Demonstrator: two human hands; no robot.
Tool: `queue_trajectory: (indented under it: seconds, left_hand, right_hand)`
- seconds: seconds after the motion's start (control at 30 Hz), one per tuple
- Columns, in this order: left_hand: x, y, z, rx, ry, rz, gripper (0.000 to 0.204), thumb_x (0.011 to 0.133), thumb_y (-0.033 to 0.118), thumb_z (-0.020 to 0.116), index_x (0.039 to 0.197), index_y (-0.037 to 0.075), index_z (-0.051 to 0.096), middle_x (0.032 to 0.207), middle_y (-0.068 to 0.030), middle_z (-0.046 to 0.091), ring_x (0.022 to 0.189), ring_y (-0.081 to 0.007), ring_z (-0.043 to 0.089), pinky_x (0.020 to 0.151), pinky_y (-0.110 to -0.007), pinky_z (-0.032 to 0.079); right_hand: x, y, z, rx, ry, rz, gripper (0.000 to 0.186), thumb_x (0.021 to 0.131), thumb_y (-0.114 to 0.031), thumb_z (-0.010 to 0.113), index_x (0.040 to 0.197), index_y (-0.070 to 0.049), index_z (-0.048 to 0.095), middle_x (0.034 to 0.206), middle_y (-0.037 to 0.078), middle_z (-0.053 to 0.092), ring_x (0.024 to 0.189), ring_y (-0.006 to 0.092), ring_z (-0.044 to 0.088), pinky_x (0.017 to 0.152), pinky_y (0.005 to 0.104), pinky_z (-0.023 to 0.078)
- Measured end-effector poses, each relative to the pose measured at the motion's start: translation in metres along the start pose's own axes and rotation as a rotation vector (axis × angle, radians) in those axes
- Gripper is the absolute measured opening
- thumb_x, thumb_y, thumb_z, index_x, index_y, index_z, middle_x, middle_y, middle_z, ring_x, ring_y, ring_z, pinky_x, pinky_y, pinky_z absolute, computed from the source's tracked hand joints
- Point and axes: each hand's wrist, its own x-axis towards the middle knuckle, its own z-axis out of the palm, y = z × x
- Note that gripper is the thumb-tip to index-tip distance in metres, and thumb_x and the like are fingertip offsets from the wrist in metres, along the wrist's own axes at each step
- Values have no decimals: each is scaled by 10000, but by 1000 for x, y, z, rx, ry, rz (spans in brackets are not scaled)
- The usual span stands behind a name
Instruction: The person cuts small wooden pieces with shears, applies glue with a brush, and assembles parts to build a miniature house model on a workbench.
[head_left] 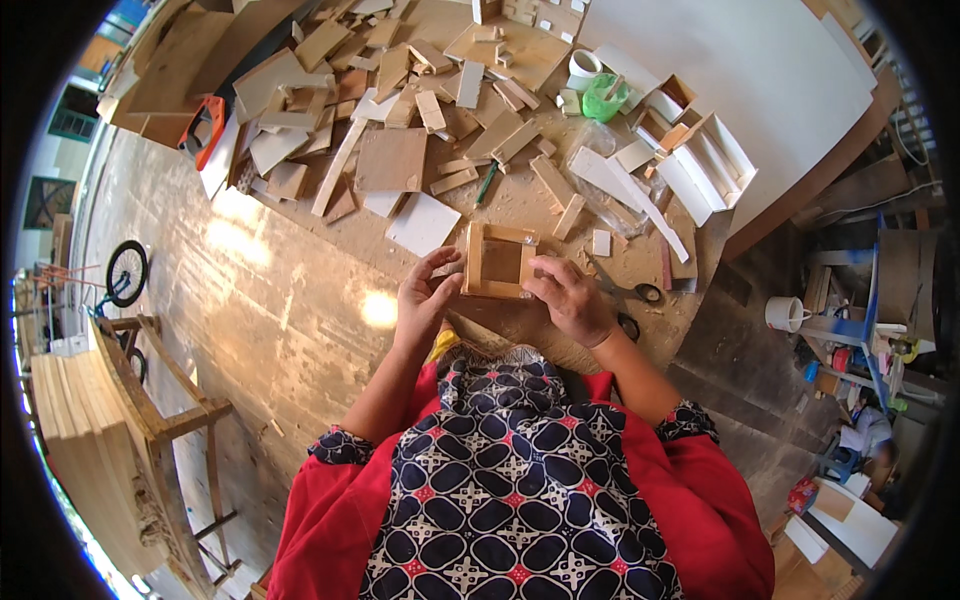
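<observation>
A small square wooden frame [476, 264] with a brown panel showing inside its opening is held up in front of me, close to the table's near edge. My right hand [572, 302] grips its right side, fingers bent over the edge. At the opposite side, my left hand [424, 300] has its thumb and curved fingers against the left edge, with a gap between them. Small clear bits show at the frame's right corners; I cannot make out what they are. Scissors [645, 294] with dark handles lie right of my right hand.
Wood offcuts [391, 160] cover the table's far side, with an orange-handled saw [206, 132] at their left. A green pencil-like stick [487, 184], a white cup [584, 69], a green plastic bag [605, 98] and a white divided box [716, 165] lie around. A wooden bench [165, 425] stands left.
</observation>
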Motion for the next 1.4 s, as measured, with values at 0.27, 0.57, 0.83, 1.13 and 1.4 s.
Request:
queue_trajectory:
  seconds: [0.27, 0.57, 0.83, 1.13, 1.4]
  left_hand:
    - [2, 4, 3, 70, 24, -64, 504, 816, 49, 674, 1283, 1, 490, 1247, -84, 548, 977, -153, 616, 845, -276, 489]
    - [2, 6, 7, 149, 37, -72, 553, 772, 64, 721, 1274, -19, 505, 1227, -101, 567, 1014, -187, 610, 865, -298, 502]
    - [0, 12, 12, 278, 38, -32, 522, 776, 60, 698, 1260, -26, 519, 1216, -117, 576, 1045, -200, 610, 870, -311, 509]
    - [-1, 13, 15, 256, 65, 8, 465, 791, 36, 665, 1234, -24, 541, 1190, -107, 586, 1025, -193, 607, 870, -315, 513]
    - [-1, 12, 14, 273, 55, 5, 461, 791, 32, 663, 1231, -26, 539, 1187, -102, 583, 1015, -188, 611, 868, -318, 513]
  right_hand:
    - [10, 4, -22, -116, 75, 224, 248, 737, 30, 609, 961, -68, 651, 1079, 90, 582, 940, 288, 594, 819, 380, 504]
    - [18, 3, -37, -213, -151, 196, 258, 723, -62, 669, 981, -77, 664, 996, 70, 578, 976, 259, 541, 829, 367, 473]
    - [11, 4, -51, -130, -184, 202, 193, 703, -93, 717, 887, -79, 662, 907, 58, 576, 907, 253, 556, 799, 370, 478]
    - [8, 11, -55, -128, -111, 244, 156, 692, -86, 713, 831, -78, 643, 838, 62, 592, 853, 259, 575, 747, 368, 481]
    - [12, 0, -48, -114, -91, 281, 178, 707, -147, 724, 848, -75, 644, 899, 78, 598, 900, 287, 573, 776, 394, 483]
